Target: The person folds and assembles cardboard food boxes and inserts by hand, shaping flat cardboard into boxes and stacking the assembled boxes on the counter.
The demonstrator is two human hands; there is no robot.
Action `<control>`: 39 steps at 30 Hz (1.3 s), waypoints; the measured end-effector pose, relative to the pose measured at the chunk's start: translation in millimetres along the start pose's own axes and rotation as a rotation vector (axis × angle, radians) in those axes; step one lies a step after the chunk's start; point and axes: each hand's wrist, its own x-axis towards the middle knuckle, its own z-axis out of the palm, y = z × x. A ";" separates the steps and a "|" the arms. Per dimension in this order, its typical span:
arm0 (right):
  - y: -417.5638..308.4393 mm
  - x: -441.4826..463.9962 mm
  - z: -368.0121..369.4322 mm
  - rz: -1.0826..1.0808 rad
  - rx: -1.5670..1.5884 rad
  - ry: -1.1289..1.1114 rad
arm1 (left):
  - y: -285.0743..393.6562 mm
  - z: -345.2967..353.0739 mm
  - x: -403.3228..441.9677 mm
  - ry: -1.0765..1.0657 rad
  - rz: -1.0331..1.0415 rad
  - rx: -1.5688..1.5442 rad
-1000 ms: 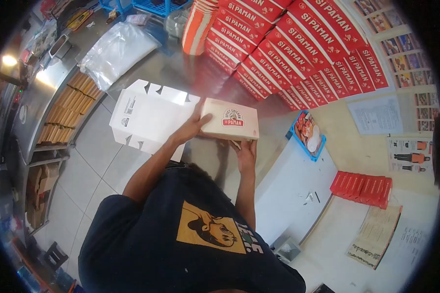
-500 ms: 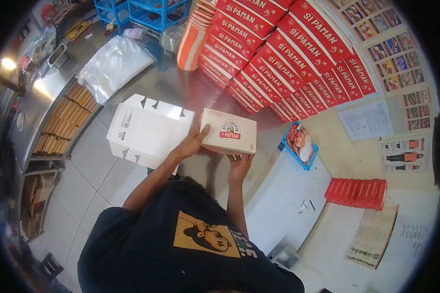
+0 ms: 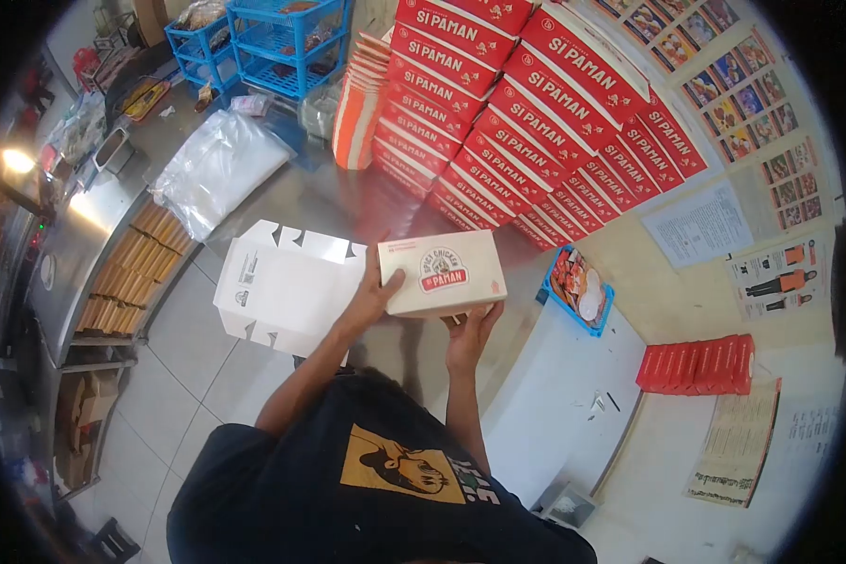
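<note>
A cream cardboard food box (image 3: 475, 273) with a red and black "Spicy Chicken Si Paman" logo is held above the steel counter. My left hand (image 3: 374, 299) grips its left end, thumb on the printed face. From below, my right hand (image 3: 470, 336) holds the lower right edge, with its fingers partly hidden under the box. Left of it lies an unfolded white box blank (image 3: 296, 287), flat with notched flaps, near my left wrist.
Stacks of red "Si Paman" boxes (image 3: 545, 94) rise at the back of the counter. Striped orange-and-white packaging (image 3: 355, 117) stands beside them. A plastic bag pile (image 3: 221, 169) lies at back left; a blue basket (image 3: 578, 291) sits right, near small red boxes (image 3: 696, 365).
The box in my hands now sits slightly lower and is turned a little in view. The whole view has shifted slightly; both hands keep their hold.
</note>
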 end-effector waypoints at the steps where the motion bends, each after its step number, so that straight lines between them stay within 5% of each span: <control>1: -9.2 -2.0 13.3 -0.008 -0.049 0.046 | -1.8 1.4 -1.9 -0.038 0.011 -0.021; 9: -35.3 13.9 33.9 -0.008 0.080 0.038 | 3.9 -8.3 -6.5 -0.040 0.033 -0.074; 12: -53.8 26.8 28.0 -0.052 -0.156 0.061 | 11.2 -30.1 0.0 -0.042 0.168 0.300; 13: -72.0 27.5 35.5 -0.097 -0.389 -0.096 | 18.9 -36.7 2.8 0.020 0.284 0.541; 16: -107.8 21.1 63.8 -0.172 -0.879 -0.391 | 66.8 -24.3 12.9 -0.262 0.513 0.590; 23: -116.9 7.3 74.5 -0.093 -0.808 -0.468 | 64.4 -11.3 14.0 -0.277 0.488 0.612; 28: -116.5 5.1 77.9 -0.076 -0.984 -0.373 | 85.4 16.9 -3.2 -0.205 0.326 0.657; 30: -112.8 11.2 81.2 -0.067 -1.001 -0.317 | 87.2 23.2 -4.7 -0.214 0.409 0.798; 32: -99.8 29.8 77.1 -0.494 -0.901 -0.041 | 73.2 23.3 -6.5 -0.212 0.574 0.737; 33: -102.3 37.2 72.2 -0.278 -0.656 -0.022 | 70.1 30.2 -11.2 -0.141 0.249 0.191; 36: -100.2 39.2 80.6 -0.368 -0.401 0.055 | 68.8 40.4 -8.6 -0.141 0.224 0.008; 37: -105.3 34.0 87.0 -0.364 -0.328 0.017 | 62.6 39.4 -10.1 -0.057 0.251 0.237; 39: -99.9 18.5 84.2 -0.302 -0.499 -0.060 | 57.4 38.3 -5.5 0.081 0.197 0.111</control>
